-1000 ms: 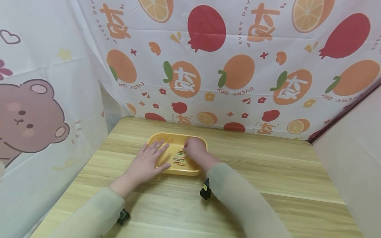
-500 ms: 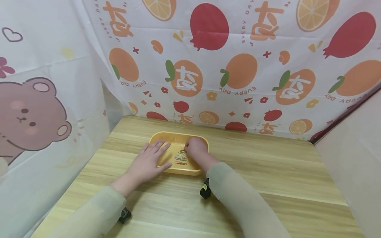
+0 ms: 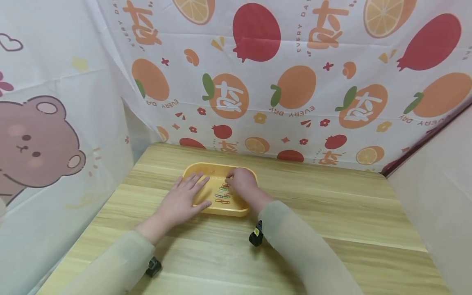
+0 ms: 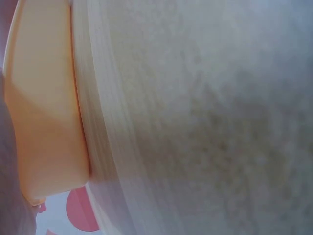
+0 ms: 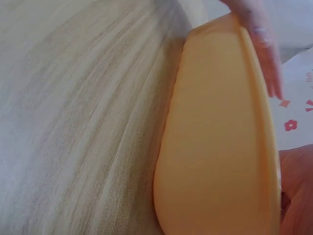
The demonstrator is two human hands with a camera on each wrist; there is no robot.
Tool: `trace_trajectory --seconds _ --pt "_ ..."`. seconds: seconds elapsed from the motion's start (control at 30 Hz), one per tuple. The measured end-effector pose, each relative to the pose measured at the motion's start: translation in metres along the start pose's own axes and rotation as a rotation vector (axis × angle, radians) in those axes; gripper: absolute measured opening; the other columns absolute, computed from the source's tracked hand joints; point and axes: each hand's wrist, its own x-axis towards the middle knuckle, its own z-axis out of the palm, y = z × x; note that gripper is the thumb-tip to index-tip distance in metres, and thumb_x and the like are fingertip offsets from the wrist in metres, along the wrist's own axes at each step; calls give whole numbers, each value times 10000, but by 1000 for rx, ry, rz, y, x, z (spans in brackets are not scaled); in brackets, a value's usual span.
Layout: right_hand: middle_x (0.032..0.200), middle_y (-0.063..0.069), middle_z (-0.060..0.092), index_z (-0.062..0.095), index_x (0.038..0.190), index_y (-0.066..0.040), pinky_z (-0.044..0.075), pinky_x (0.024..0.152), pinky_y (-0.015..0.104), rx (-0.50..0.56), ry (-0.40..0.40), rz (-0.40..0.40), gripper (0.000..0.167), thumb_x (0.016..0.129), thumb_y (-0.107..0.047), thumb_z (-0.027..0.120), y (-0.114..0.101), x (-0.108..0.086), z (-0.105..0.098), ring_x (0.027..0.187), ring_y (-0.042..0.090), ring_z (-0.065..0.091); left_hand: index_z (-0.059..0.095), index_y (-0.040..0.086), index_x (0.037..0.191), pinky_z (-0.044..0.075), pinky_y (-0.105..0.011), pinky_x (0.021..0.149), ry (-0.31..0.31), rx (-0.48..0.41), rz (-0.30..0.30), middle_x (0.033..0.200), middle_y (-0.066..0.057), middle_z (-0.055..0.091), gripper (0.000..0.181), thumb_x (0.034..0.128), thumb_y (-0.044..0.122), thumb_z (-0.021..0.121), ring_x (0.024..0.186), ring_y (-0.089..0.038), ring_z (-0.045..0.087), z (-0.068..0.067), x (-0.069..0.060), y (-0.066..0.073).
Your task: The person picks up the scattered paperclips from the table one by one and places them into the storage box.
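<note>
A shallow yellow tray (image 3: 221, 212) stands on the wooden table, with several small coloured paper clips (image 3: 222, 201) laid out in a loose group on its floor. Across the tray's left side rests my left hand (image 3: 180, 203), fingers spread and straight, thumb over the front rim. My right hand (image 3: 243, 182) reaches inside at the right, its fingers curled and the fingertips pinching by the far end of the clips. What lies between those fingertips is very small and partly hidden. Both wrist views mostly show the outer tray wall (image 4: 44, 98); the right one also shows part of the right hand (image 5: 298, 191).
The wood-grain table (image 3: 332, 213) extends to both sides of the tray. Behind it hangs a fruit-print cloth (image 3: 276, 90), and a bear-print cloth (image 3: 37, 143) hangs at the left. A small black device (image 3: 256, 233) sits at the right wrist.
The right hand's fingertips have lifted and shifted slightly beside the far clips. The left hand stays on the tray, and the view sways a little.
</note>
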Motion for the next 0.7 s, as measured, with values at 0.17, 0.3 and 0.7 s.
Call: trace_trajectory --seconds 0.17,0.3,0.7 --pt "934 -66 698 786 1050 -205 516 765 303 79 31 -28 175 942 -302 689 1 -8 -9 855 131 603 292 207 1577 77 -567 1200 -2 -2 0 1624 -75 257 852 919 729 435 1488 -334 213 -2 1 0" --pt "917 -78 672 781 1062 -228 505 728 286 149 50 -16 182 941 -330 692 5 -16 -15 829 127 571 297 203 1575 86 -572 1198 6 1 3 1622 -80 265 848 920 722 445 1484 -339 223 -1 2 -1" --pt "920 -68 670 766 1127 -178 500 707 308 278 167 -43 240 950 -317 683 37 -46 -34 828 142 573 327 192 1563 98 -583 1192 35 -13 8 1602 -99 307 830 921 694 485 1474 -351 243 2 1 0"
